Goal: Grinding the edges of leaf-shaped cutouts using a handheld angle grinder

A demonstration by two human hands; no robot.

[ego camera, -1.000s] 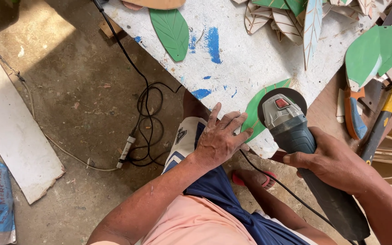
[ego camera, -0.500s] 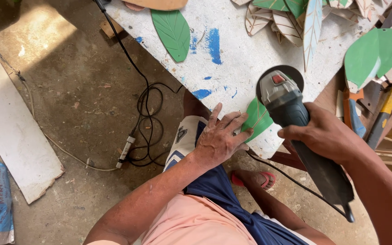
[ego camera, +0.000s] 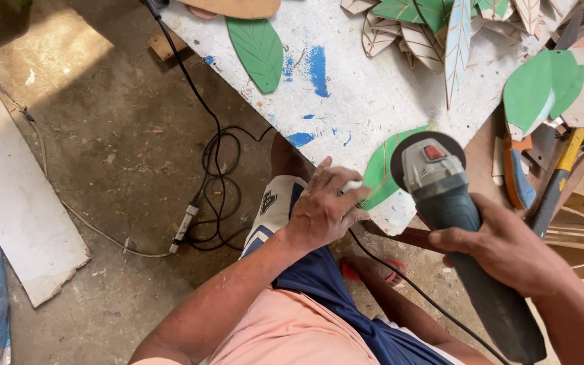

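Note:
My right hand [ego camera: 508, 250] grips the body of a grey-blue angle grinder [ego camera: 444, 192], its black guard over the near corner of a white, paint-stained table [ego camera: 366, 88]. A green leaf-shaped wooden piece [ego camera: 380, 172] lies at that corner, partly under the grinder's disc. My left hand [ego camera: 326, 206] presses on the table edge and the lower end of this leaf, fingers curled over it. The grinder's black cord [ego camera: 407, 284] runs down between my legs.
More green and bare wooden leaf cut-outs [ego camera: 258, 44] lie across the table. Tools with orange and yellow handles [ego camera: 562, 176] sit at the right. A black cable with a plug [ego camera: 204, 169] coils on the dirt floor, beside a white board [ego camera: 18, 203].
The grinder has swung up and left over the leaf's edge, then shifted slightly lower. My left hand has stayed on the leaf at the table corner.

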